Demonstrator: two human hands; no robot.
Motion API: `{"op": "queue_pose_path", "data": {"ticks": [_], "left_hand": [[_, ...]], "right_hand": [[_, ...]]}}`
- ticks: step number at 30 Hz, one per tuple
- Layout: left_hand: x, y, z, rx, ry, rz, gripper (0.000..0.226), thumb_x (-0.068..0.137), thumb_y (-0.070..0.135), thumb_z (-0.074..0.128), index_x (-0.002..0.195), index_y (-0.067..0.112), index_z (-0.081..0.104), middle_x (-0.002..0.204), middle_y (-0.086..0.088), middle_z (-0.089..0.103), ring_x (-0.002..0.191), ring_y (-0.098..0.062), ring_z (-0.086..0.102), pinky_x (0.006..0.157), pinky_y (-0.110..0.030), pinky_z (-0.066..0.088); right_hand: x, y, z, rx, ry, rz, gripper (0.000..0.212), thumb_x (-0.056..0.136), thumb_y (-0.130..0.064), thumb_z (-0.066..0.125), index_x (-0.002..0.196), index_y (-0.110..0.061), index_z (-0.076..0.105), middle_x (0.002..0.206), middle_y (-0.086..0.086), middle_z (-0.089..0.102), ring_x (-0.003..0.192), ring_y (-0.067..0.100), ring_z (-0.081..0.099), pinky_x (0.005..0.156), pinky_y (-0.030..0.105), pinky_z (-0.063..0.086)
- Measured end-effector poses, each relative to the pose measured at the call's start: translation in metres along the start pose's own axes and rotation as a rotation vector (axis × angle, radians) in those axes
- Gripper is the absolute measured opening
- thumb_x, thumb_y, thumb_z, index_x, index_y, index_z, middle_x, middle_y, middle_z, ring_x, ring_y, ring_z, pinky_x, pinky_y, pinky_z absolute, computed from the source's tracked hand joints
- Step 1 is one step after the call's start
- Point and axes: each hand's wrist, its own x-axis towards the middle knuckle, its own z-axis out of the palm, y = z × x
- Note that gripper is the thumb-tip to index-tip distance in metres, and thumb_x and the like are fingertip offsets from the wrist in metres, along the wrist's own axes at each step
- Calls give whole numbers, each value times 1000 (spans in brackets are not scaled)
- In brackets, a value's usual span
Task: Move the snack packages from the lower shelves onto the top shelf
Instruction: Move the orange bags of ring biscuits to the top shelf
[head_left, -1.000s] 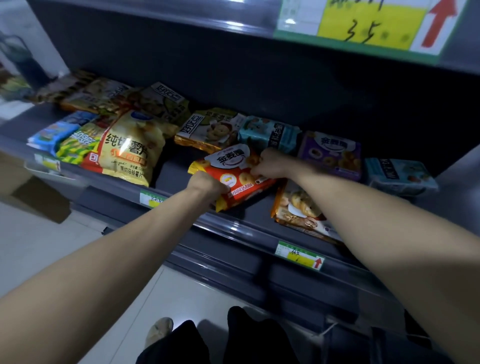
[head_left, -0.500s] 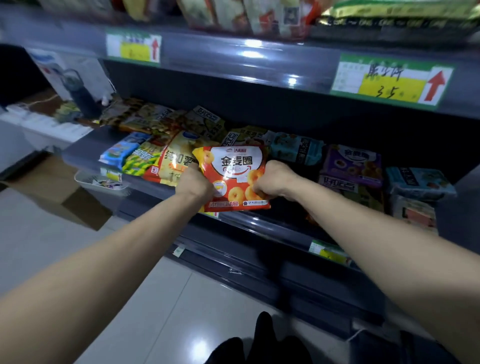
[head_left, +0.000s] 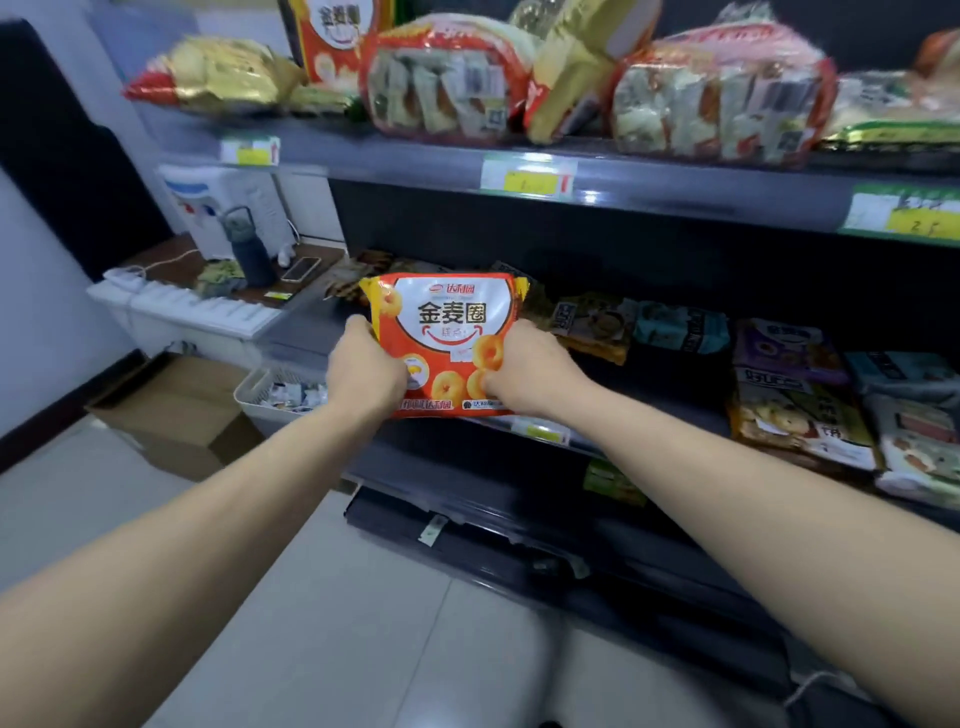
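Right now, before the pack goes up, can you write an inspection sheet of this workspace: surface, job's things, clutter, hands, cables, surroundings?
Surface: top shelf crowded with packs; lower shelf holds flat packs.
Job's things: orange pack upright, held in front of the lower shelf, below the top shelf.
Clutter: white basket and cardboard box at left.
Hands: left hand and right hand each grip a lower side of the orange pack.
Cables: white cable on the side table.
Surroundings: water dispenser, bottle, phone; tiled floor.
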Motion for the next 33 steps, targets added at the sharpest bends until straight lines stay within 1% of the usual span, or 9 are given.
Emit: {"op": "queue_pose_path", "data": {"ticks": [4, 9, 11, 16, 20, 23, 25, 28, 33], "left_hand": [[17, -14, -58, -48, 74, 66, 34, 81, 6, 66, 106, 15, 45, 119, -10, 61, 106, -29, 59, 88, -41, 49], [56, -13, -136, -106, 190, 133, 33, 80, 5, 65, 100, 19, 43, 113, -9, 63, 103, -28, 61, 90, -45, 51], [73, -3, -161, -121, 253, 169, 31, 80, 6, 65, 101, 18, 45, 110, -8, 63, 102, -28, 61, 86, -38, 50], [116, 37, -202, -180, 331, 274, 32, 80, 10, 65, 106, 14, 47, 110, -6, 61, 102, -27, 59, 86, -39, 49], [157, 76, -210, -198, 303, 358, 32, 82, 16, 66, 107, 14, 46, 115, -6, 61, 103, -24, 60, 90, -44, 50], [188, 100, -204, -193, 294, 382, 29, 85, 16, 63, 108, 15, 45, 117, -7, 61, 105, -25, 59, 93, -45, 49], [210, 113, -199, -206, 285, 395, 28, 85, 14, 61, 107, 16, 44, 113, -6, 61, 105, -25, 59, 92, -45, 49], [242, 131, -192, -263, 246, 422, 31, 82, 9, 64, 101, 17, 41, 100, 0, 57, 99, -23, 59, 87, -42, 51], [303, 157, -182, -298, 192, 448, 33, 78, 6, 69, 98, 16, 44, 105, -4, 60, 97, -22, 59, 82, -40, 52]], "right_hand": [[-8, -60, 9, 8, 92, -66, 35, 86, -16, 60, 112, -2, 42, 118, 15, 58, 102, 31, 59, 68, 30, 42], [1, -139, 5, -5, 163, -222, 31, 85, -21, 61, 102, -7, 38, 111, 15, 59, 98, 33, 58, 67, 32, 38], [13, -167, -5, -6, 193, -278, 31, 85, -21, 61, 101, -7, 38, 109, 15, 59, 95, 32, 57, 67, 32, 38], [57, -217, -39, -13, 320, -387, 43, 85, -19, 60, 119, -1, 42, 116, 15, 59, 104, 31, 58, 74, 30, 44], [103, -230, -70, 28, 396, -439, 32, 87, -16, 60, 112, -4, 44, 112, 11, 62, 89, 22, 60, 59, 24, 42], [138, -233, -91, 0, 422, -419, 39, 87, -18, 59, 120, -5, 43, 108, 6, 58, 77, 15, 48, 52, 18, 35], [159, -234, -102, -21, 424, -400, 41, 85, -18, 59, 122, -5, 44, 106, 5, 56, 74, 15, 49, 54, 18, 36], [187, -237, -119, -58, 447, -405, 41, 80, -15, 57, 120, -7, 51, 113, 9, 61, 88, 23, 58, 73, 28, 48], [237, -243, -139, -61, 469, -402, 22, 82, -8, 54, 104, -7, 60, 98, 5, 65, 71, 15, 55, 57, 21, 46]]}}
